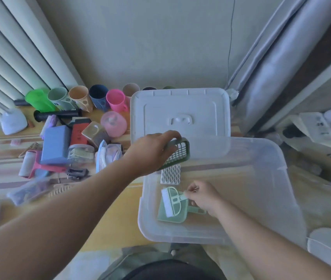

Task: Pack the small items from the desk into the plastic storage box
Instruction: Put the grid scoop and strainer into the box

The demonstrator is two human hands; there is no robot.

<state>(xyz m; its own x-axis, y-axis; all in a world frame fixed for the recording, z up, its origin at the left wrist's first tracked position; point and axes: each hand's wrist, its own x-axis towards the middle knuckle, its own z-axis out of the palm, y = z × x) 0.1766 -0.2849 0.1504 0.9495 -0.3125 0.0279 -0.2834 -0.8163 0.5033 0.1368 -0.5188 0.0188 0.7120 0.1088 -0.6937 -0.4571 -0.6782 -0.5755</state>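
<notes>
A clear plastic storage box (277, 178) stands open on the desk at the right. My left hand (152, 152) grips a dark green slotted basket (177, 153) by its rim, tilted over the box's far left corner. Inside the box lie a white lattice piece (170, 174) and a pale green dustpan (170, 216) with a small green brush (171, 201) on top. My right hand (203, 196) is down in the box and pinches the brush's handle.
The box's white lid (180, 110) lies behind the box. A row of coloured cups (79, 100) lines the wall. Small items crowd the desk at left: a blue box (56, 144), a red case (79, 134), a pink lidded jar (113, 123), a lint roller (28, 163).
</notes>
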